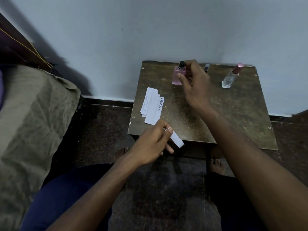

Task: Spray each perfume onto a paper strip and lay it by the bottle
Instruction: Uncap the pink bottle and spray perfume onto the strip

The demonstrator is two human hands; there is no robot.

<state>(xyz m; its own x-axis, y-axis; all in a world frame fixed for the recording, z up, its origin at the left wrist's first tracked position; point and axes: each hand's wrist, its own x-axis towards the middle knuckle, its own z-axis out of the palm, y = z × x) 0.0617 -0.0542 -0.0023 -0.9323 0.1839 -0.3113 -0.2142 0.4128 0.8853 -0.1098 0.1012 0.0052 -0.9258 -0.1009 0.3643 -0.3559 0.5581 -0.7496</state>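
A pink perfume bottle (178, 75) with a black sprayer stands at the back left of a small dark wooden table (233, 117). My right hand (194, 82) curls round it, thumb on its front and fingers behind it. A white paper strip (177, 141) is pinched in my left hand (152, 144) over the table's near left corner. A clear bottle with a pink cap (230, 76) stands at the back right. Behind my right hand a thin dark bottle (206, 68) shows only its top.
A pile of several white paper strips (152, 106) lies at the table's left edge. The table stands against a pale wall. A bed with an olive cover (33, 114) is to the left. My bare feet are on the dark floor under the table's front edge.
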